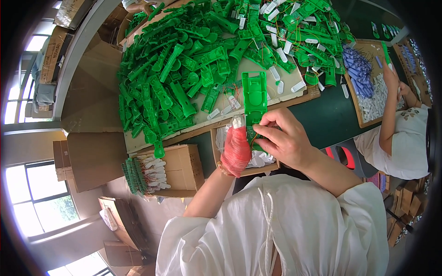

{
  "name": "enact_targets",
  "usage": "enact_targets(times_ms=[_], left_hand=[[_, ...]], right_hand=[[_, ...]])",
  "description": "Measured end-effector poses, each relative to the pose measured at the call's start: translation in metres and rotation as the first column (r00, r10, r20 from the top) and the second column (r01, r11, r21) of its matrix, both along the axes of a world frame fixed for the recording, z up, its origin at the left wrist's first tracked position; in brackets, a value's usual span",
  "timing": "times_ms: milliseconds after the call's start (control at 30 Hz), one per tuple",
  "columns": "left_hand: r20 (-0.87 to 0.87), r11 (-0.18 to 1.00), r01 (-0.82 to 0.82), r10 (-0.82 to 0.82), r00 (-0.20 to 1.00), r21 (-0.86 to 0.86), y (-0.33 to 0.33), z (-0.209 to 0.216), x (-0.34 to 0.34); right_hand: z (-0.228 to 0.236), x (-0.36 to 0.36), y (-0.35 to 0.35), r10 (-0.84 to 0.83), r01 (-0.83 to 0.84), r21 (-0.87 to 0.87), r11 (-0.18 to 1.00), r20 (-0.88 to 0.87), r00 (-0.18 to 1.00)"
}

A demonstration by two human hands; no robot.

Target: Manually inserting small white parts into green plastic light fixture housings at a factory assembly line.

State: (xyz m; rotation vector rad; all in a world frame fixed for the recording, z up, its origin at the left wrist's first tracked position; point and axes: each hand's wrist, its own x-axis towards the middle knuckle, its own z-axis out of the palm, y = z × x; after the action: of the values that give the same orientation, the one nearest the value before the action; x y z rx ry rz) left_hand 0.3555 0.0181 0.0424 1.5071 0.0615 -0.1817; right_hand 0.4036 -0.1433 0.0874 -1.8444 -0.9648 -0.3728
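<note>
Centrally, green plastic housing [254, 99] held upright over small cardboard box [214, 138]; left hand [235, 149], red-wrapped, grips lower edge, steadying; right hand [285, 138] pinches wired end, fingers closed on it; green parts heap [184, 69] beyond; co-worker's hand [391, 73] right.

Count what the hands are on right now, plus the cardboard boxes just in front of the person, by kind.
Green plastic housing, held upright by both hands: 1
Left hand, in a red mesh glove: 1
Right hand, bare: 1
Open cardboard boxes, one under the hands and one to the left: 2
Total: 5
The heap of green parts is too tangled to count.
</note>
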Motion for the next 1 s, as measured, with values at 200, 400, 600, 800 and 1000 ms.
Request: enact_targets(times_ms=[200, 400, 600, 800, 1000], left_hand=[[-0.006, 0.975, 0.026, -0.028, 1.0, -0.219, -0.005, 0.012, 0.005], [-0.204, 0.852, -0.102, -0.006, 0.979, -0.514, -0.015, 0.0, -0.007], [0.05, 0.996, 0.003, 0.001, 0.999, -0.085, -0.013, 0.007, -0.004], [-0.036, 0.989, 0.009, -0.014, 0.999, -0.149, -0.011, 0.011, -0.008], [-0.117, 0.897, -0.081, 0.034, 0.993, -0.434, -0.016, 0.021, -0.01]], right_hand=[[0.008, 0.001, -0.009, 0.019, -0.018, 0.042, 0.999, -0.017, 1.0], [0.008, -0.007, -0.006, -0.018, 0.018, 0.011, 1.0, -0.001, 1.0], [0.01, -0.012, -0.011, -0.023, 0.026, -0.044, 0.999, 0.067, 0.998], [0.014, -0.014, -0.009, -0.057, 0.057, 0.037, 0.998, -0.003, 0.998], [0.014, -0.017, -0.012, -0.013, 0.013, 0.062, 0.998, -0.005, 1.0]])
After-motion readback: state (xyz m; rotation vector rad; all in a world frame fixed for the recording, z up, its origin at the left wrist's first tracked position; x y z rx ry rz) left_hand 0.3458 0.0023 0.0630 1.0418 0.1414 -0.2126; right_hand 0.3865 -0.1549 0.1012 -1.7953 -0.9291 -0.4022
